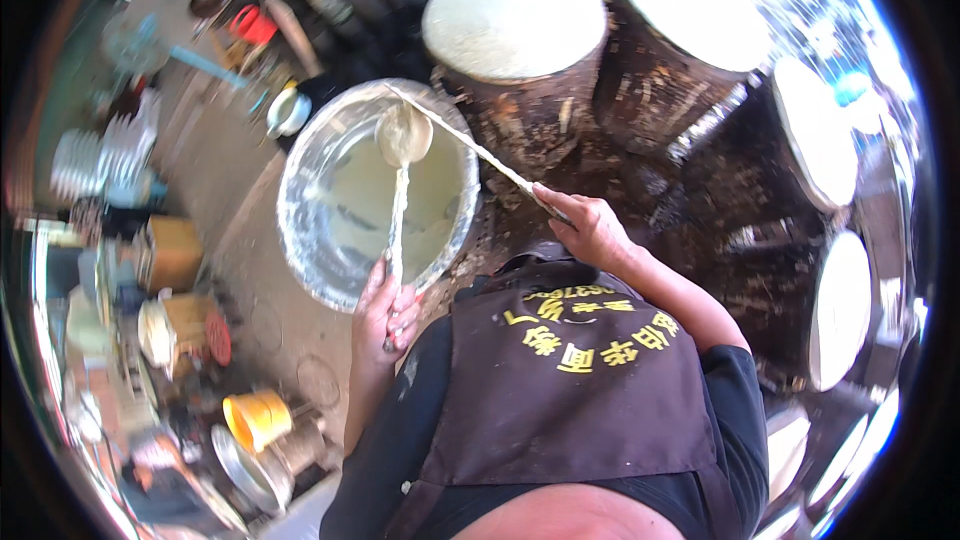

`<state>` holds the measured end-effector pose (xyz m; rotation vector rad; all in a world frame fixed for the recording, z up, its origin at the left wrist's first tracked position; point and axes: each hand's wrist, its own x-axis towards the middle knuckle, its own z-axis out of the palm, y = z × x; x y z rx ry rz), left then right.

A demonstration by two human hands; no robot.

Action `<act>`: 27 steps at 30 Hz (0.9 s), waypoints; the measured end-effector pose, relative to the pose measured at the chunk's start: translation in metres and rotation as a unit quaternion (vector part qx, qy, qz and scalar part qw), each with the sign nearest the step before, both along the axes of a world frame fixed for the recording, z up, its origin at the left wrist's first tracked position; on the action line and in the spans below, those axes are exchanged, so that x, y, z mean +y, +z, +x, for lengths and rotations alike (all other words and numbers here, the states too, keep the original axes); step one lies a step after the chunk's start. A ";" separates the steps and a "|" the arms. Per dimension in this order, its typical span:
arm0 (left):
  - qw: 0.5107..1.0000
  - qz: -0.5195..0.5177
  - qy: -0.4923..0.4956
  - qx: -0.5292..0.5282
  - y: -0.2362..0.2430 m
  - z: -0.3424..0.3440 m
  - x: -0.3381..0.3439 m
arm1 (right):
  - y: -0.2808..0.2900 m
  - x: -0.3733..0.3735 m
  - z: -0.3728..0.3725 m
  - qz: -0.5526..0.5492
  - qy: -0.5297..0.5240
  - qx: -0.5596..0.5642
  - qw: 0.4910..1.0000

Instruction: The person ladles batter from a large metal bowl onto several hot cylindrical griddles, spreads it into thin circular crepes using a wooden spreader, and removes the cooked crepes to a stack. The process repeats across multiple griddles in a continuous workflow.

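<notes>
My left hand [392, 314] is closed round the handle of a long ladle [404, 136]. The ladle's bowl, coated in pale batter, is over the far part of a big whitish tub [290, 215]. Pale, milky batter [440, 190] lies in the bottom of the tub. In my right hand [592, 230] is a thin stick [478, 148], its far part crusted white. The stick slants across the tub's right rim, and its tip is near the far rim, beyond the ladle bowl. Whether stick and ladle touch, I cannot tell.
Brown drum-like stands with round white tops [515, 18] curve round from ahead to my right, and haze hangs at the far side. Left of the tub are a small white-and-blue pot [288, 112] and a red container [253, 25]. A yellow bucket [257, 421] lies tilted at lower left.
</notes>
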<state>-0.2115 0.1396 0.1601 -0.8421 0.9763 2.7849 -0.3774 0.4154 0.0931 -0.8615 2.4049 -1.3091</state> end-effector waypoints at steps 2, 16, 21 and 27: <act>0.998 0.017 -0.061 0.000 -0.002 -0.007 -0.012 | -0.015 0.016 0.011 -0.004 -0.080 -0.026 0.996; 0.863 0.235 -0.442 -0.075 -0.014 -0.151 -0.016 | 0.008 0.056 0.127 -0.158 -0.338 -0.106 0.922; 0.795 0.249 -0.533 -0.150 -0.027 -0.184 0.030 | 0.006 0.041 0.114 -0.172 -0.328 0.165 0.914; 0.749 0.154 -0.628 -0.147 -0.016 -0.185 0.113 | 0.049 0.030 0.102 0.070 -0.267 0.166 0.947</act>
